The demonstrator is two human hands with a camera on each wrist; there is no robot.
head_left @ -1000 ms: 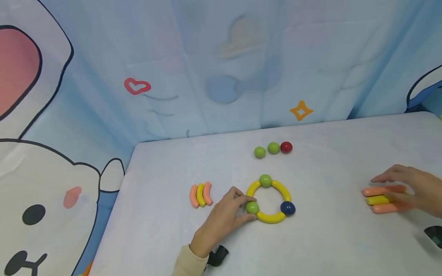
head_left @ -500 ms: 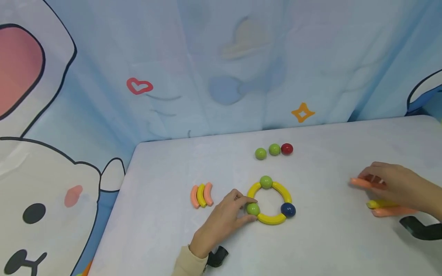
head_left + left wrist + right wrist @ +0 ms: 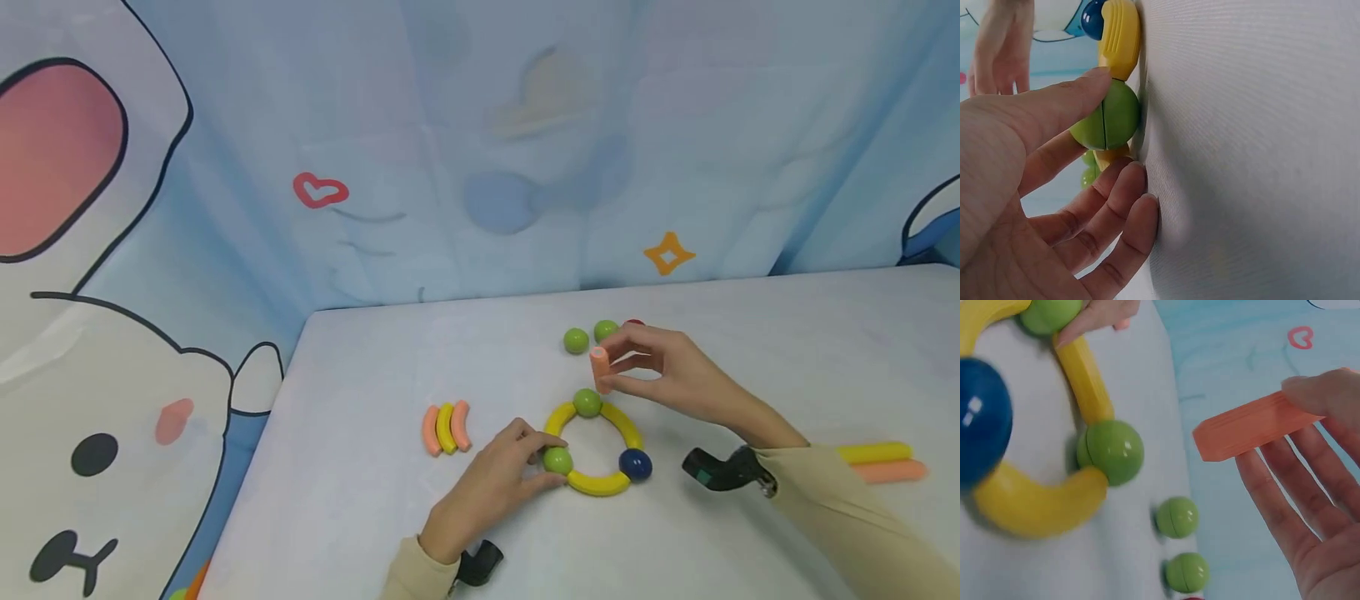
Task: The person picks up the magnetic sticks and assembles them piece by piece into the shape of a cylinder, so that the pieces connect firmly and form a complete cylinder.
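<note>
My left hand (image 3: pixel 491 477) pinches a green ball (image 3: pixel 557 461) between thumb and forefinger. That ball is part of a ring on the table, joined by yellow curved sticks (image 3: pixel 600 484) to a blue ball (image 3: pixel 635 465) and another green ball (image 3: pixel 587 403). In the left wrist view, the thumb lies across the held green ball (image 3: pixel 1121 115). Just above the ring's far green ball, my right hand (image 3: pixel 678 377) holds an orange stick (image 3: pixel 600 371) upright by thumb and fingertips. The right wrist view shows this orange stick (image 3: pixel 1250 429) apart from the ring.
Behind the ring lie two loose green balls (image 3: pixel 576 340) and a red ball (image 3: pixel 634 322), mostly hidden by my right hand. Short curved orange and yellow sticks (image 3: pixel 446 427) lie at left. A yellow stick (image 3: pixel 876 452) and an orange stick (image 3: pixel 892 472) lie right, partly behind my right sleeve.
My right hand has picked the orange stick off the group at right and carried it left to above the ring. My left hand stays on the same green ball.
</note>
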